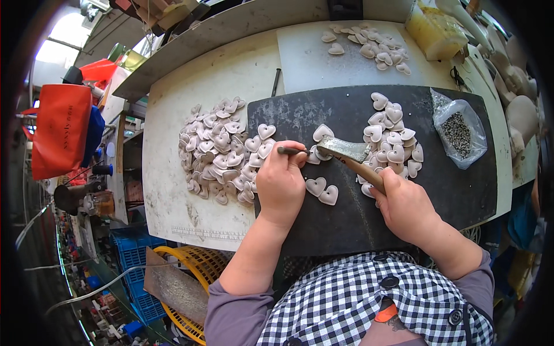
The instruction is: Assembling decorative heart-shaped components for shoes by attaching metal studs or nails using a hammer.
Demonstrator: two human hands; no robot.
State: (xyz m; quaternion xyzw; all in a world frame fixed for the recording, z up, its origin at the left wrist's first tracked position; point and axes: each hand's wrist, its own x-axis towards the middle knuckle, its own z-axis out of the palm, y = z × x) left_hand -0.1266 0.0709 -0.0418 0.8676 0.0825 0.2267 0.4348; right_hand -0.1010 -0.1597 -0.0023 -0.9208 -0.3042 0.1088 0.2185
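Note:
My left hand (281, 183) is closed around a dark metal punch (291, 150) beside a pale heart-shaped piece (313, 155) on a black mat (340, 230). In my right hand (407, 202) is the wooden handle of a hammer (369, 172). Its steel head reaches the punch's far end, over the heart; whether they touch I cannot tell. Another heart (322, 132) lies just beyond, and two overlapping hearts (322, 190) lie nearer me. Many hearts show a small dark spot or hole.
A large heart pile (216, 150) lies left, another (392, 138) right on the mat, and more hearts (375, 46) at the back. A plastic bag of small metal bits (460, 132) sits far right. A dark rod (276, 82) and yellowish tub (437, 34) are behind.

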